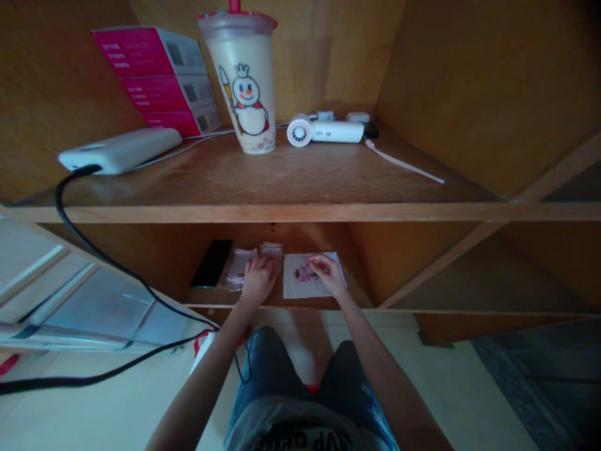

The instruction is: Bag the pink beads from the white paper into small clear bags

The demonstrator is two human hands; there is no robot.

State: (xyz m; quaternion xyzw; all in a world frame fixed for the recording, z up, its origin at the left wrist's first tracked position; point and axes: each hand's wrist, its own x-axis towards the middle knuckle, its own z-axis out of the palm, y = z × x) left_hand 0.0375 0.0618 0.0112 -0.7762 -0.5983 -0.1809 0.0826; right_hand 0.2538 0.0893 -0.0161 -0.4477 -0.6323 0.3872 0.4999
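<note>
Several small pink and dark pieces [305,274] lie in a loose cluster on a white sheet [295,289] on the lower shelf. Over the sheet's right part, my right hand [327,274] is closed in a pinch beside the cluster; whatever sits between its fingertips is too small to make out. My left hand [260,277] rests at some clear plastic bags [238,266], fingers bent downward and close together. Its fingertips are partly hidden, so what they grip does not show. Another clear bag [272,249] lies just beyond this hand.
A black phone [212,263] lies left of the bags. On the upper shelf stand a drink cup [246,81], pink boxes [145,81], a white power bank [122,150] and a small white handheld fan [328,131]. A black cable [117,266] hangs across the shelf's left side.
</note>
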